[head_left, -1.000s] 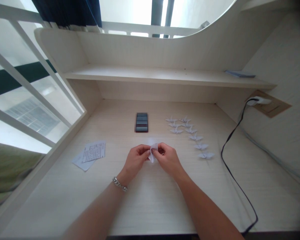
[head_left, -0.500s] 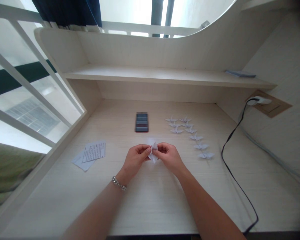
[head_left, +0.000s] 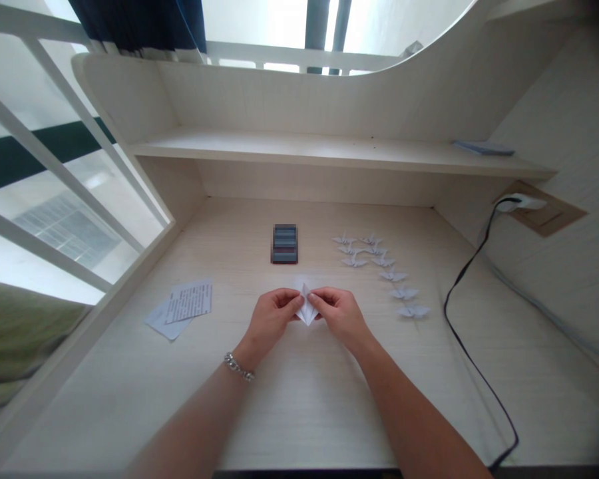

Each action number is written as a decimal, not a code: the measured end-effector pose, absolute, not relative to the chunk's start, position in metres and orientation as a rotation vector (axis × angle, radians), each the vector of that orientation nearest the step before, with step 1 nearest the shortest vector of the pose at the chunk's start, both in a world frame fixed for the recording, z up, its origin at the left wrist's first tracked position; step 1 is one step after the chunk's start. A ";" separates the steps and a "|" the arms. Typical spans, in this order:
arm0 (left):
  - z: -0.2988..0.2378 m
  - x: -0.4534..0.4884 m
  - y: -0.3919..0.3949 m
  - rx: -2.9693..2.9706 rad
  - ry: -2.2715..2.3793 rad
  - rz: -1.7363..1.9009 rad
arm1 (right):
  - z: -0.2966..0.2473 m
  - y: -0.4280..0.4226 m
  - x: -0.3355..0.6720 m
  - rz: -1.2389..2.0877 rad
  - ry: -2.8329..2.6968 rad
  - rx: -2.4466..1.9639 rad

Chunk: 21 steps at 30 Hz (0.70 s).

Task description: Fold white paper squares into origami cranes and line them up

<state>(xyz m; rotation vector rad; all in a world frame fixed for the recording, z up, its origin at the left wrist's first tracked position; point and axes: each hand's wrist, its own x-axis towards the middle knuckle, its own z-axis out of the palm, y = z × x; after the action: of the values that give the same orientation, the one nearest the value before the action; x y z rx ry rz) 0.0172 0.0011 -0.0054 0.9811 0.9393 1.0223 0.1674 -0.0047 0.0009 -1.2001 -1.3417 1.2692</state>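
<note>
A small white folded paper [head_left: 307, 311], kite-like with a crease down its middle, is pinched between both hands just above the desk. My left hand [head_left: 272, 318], with a silver chain bracelet on the wrist, closes thumb and fingers on its left side. On the right side my right hand [head_left: 340, 315] grips it the same way. Fingers hide the paper's outer corners. Beyond my right hand several white paper cranes [head_left: 403, 293] lie in rows. A dark phone-like rectangle [head_left: 284, 244], its surface pixelated, lies beyond the paper.
Two paper sheets [head_left: 190, 303], one bearing lines of text, lie at the left of the desk [head_left: 299, 412]. A black cable [head_left: 469, 339] runs from a wall socket [head_left: 549, 211] down the right side. Above the back spans a shelf [head_left: 299, 148] with a flat bluish item [head_left: 483, 148].
The folded paper has turned in my fingers and its layers lie flatter and more spread. My right thumb has shifted slightly up and left. Both hands stay in place.
</note>
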 end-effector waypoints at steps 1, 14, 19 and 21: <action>-0.006 0.017 0.001 0.987 0.947 1.021 | 0.001 -0.005 0.167 1.259 -1.348 -1.210; -0.009 0.017 0.001 1.003 1.022 1.008 | 0.000 -0.006 0.166 1.196 -1.426 -1.256; -0.007 0.016 0.000 1.034 1.013 0.935 | 0.002 -0.005 0.170 1.055 -1.449 -1.282; -0.005 0.016 0.000 1.078 0.998 0.877 | 0.002 -0.004 0.172 1.092 -1.418 -1.255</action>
<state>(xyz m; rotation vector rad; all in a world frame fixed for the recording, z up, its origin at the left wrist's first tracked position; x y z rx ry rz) 0.0156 -0.0003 -0.0054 1.0782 0.9982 0.8768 0.1716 -0.0038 0.0016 -1.2554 -1.4180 1.0921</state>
